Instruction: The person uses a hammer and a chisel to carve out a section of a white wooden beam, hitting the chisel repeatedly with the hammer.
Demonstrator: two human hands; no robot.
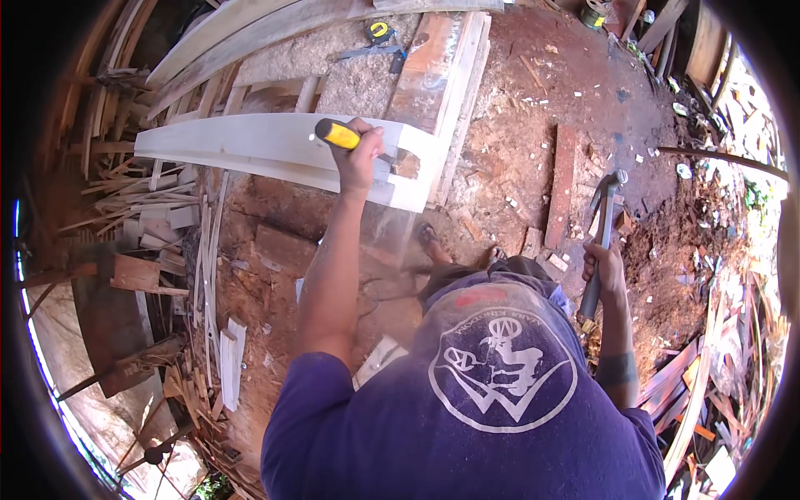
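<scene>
My left hand point(360, 154) grips a chisel with a yellow and black handle point(337, 133). Its blade points into a notch point(406, 163) cut near the right end of a long pale curved plank point(250, 142). The plank lies across other boards in front of me. My right hand point(603, 265) hangs at my right side and holds a claw hammer point(602, 225) by its grey handle, head point(612, 180) up and away from the plank. My purple shirt fills the lower middle of the view, and my sandalled feet point(429, 236) show below the plank.
Reddish dirt ground strewn with wood chips. A yellow tape measure point(380, 32) lies on boards behind the plank. Stacked planks point(446, 75) run up the middle, a narrow board point(562, 183) lies on the ground to the right, and offcut piles point(167, 217) sit left and right.
</scene>
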